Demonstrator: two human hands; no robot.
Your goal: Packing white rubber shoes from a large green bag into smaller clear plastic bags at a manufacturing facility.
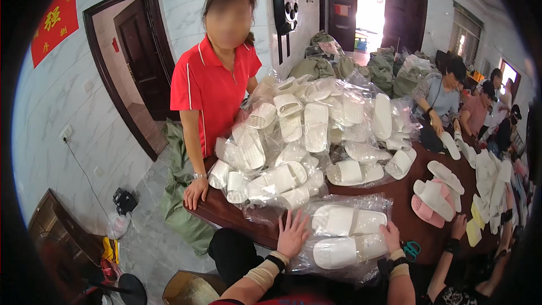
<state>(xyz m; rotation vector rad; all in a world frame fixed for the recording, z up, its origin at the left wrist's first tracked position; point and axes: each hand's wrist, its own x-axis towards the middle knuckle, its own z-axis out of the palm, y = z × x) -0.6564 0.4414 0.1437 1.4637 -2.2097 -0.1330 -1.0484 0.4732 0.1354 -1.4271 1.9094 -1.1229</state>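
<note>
In front of me at the table's near edge lies a pair of white slippers [333, 253] side by side in a clear plastic bag [305, 264]. My left hand [292, 234] rests flat with fingers spread, touching the bag's left side. At the other end of the pair, my right hand [389, 238] has its fingers bent over the right edge of the bagged slippers, holding them there. Beige wraps and dark bands cover both my wrists. Just beyond is a big heap of bagged white slippers [316, 127].
Teal-handled scissors [412, 251] lie right of my right hand. Pink and white slippers [435, 202] sit farther right, near other people's hands [459, 227]. A person in a red shirt [217, 85] leans on the dark red table [217, 209] at left. An open carton [192, 288] stands below.
</note>
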